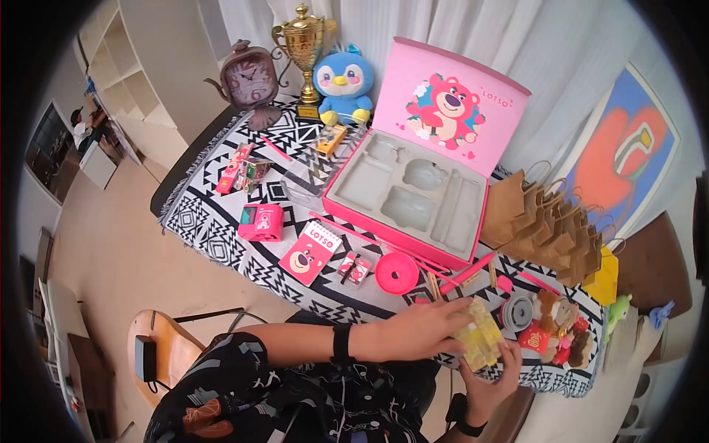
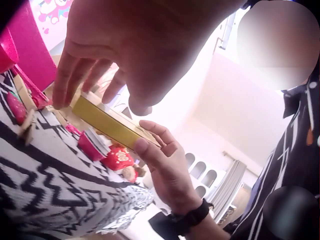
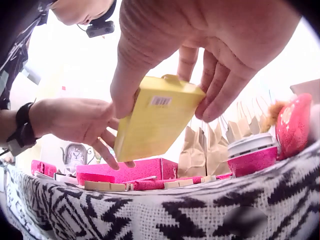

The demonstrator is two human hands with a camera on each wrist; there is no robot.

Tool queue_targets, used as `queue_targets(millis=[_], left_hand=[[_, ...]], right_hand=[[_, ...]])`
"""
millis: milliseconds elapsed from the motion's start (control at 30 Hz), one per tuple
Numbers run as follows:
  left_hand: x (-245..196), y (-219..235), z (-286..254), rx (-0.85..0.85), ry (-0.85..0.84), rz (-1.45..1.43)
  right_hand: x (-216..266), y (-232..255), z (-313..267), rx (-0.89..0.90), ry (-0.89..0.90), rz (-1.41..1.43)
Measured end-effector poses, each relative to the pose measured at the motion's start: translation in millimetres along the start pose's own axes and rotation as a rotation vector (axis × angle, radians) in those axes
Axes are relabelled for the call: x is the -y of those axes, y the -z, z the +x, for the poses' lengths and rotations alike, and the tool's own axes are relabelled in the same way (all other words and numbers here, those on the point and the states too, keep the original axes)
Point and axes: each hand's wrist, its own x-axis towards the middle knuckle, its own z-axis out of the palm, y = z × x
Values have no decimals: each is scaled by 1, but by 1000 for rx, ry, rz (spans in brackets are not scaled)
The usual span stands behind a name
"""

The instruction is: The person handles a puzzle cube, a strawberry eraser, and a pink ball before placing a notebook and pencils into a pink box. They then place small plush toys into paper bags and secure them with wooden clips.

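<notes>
Clearly, yellow box [image 1: 480, 336] between hands [image 1: 428, 326], barcode [image 3: 161, 101] in right-wrist view alone

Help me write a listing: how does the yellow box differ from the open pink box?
The yellow box is far smaller than the pink box. The right hand holds the yellow box up, while the pink box rests on the patterned cloth. A barcode shows on the yellow box; a bear decorates the pink box's lid. Both carry printing.
</notes>
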Motion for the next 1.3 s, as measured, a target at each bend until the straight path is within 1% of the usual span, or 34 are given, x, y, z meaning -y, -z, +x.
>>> queue_targets(millis=[33,67,100,133,167,200,233,267,300,333,400,433,467,500,533,567,600,633,667,700,733,800,833,900,933,1000,1033,1067,1133,1167,1200,1300], left_hand=[[-12,6,-1,-28,47,-98],[-18,8,-1,-56,92,-197],[-18,1,-2,-98,46,-174],[-20,0,-2,-107,50,-170],[-22,1,-2,-132,15,-196],[-23,3,-3,-158,-20,-221],[-23,8,-4,-166,-14,-214],[-22,15,-4,-120,1,-287],[-20,22,-5,-73,17,-359],[-16,27,-7,-83,26,-351],[-6,37,-13,-247,-77,-260],[-3,49,-17,-252,-71,-255],[2,68,-21,-343,-56,-166],[7,87,-26,-433,-44,-76],[15,108,-31,-480,-7,-76],[23,131,-37,-525,28,-77],[31,157,-43,-573,56,61],[42,182,-51,-587,107,271],[60,205,-56,-601,127,448],[76,224,-62,-602,180,559],[96,242,-66,-564,188,637],[124,264,-72,-448,299,691],[138,271,-72,-444,295,698],[167,277,-71,-253,434,731],[179,276,-71,-249,430,733],[201,272,-69,-114,435,867],[207,269,-68,-72,453,866],[214,266,-67,-68,447,867],[220,260,-63,55,456,922],[220,261,-59,133,492,887],[220,261,-56,137,489,891],[225,258,-54,332,501,877]], right_hand=[[5,1,-1,-34,26,-32],[8,-1,-4,-31,35,-26],[11,-5,-8,-79,71,-18],[15,-8,-11,-129,107,-10],[18,-12,-12,-178,142,0],[20,-16,-12,-177,150,9],[23,-19,-11,-174,196,6],[26,-23,-10,-172,241,4],[30,-28,-8,-170,248,16],[34,-33,-6,-167,266,106],[38,-42,-1,-158,298,283],[33,-46,0,-118,330,256],[33,-47,3,-117,332,262],[32,-48,6,-22,279,216],[31,-50,8,72,225,168],[24,-60,6,1,233,200],[18,-66,4,-4,231,204],[13,-71,3,-10,183,237],[8,-74,1,-16,135,271],[4,-78,-2,-21,130,276],[1,-82,-5,-9,106,266],[-4,-86,-8,-2,79,262],[-6,-87,-10,-16,98,262],[-7,-88,-11,-36,113,262],[-7,-88,-12,-49,99,279],[-8,-88,-15,-67,81,293],[-8,-88,-17,-70,73,295],[-9,-88,-18,-73,65,297],[-9,-89,-19,-86,70,293],[-9,-90,-19,-93,81,292],[-9,-91,-19,-98,76,292],[-9,-90,-20,-85,83,299]])
